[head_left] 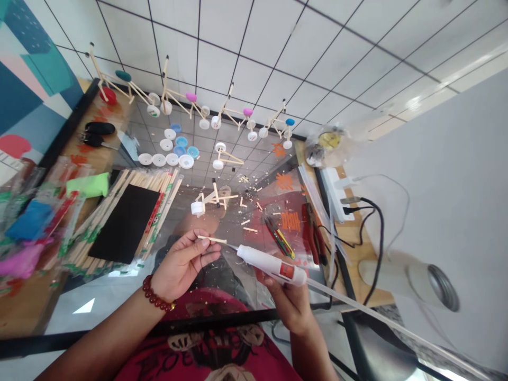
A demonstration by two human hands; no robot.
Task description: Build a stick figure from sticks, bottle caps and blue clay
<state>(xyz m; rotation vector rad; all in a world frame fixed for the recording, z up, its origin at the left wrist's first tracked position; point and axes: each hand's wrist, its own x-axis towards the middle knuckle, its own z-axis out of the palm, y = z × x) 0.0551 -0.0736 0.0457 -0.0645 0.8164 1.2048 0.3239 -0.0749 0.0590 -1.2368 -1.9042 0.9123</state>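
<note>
My left hand (180,267), with a red bead bracelet at the wrist, pinches a short wooden stick (212,239) held level over the glass table (119,296). My right hand (289,301) grips a white glue gun (272,266) whose tip touches the stick's right end. A long clear glue rod (377,317) trails from the gun's back toward the lower right. Just beyond the hands lies a small stick frame with a white cap wheel (198,206), among wood scraps.
Finished stick-and-cap models (178,100) line the far edge. Loose white and blue caps (174,151) lie behind. Bundled chopsticks (130,211) and coloured clay packets (27,233) sit left. Red pliers (313,233), a power strip (335,193) and cables lie right.
</note>
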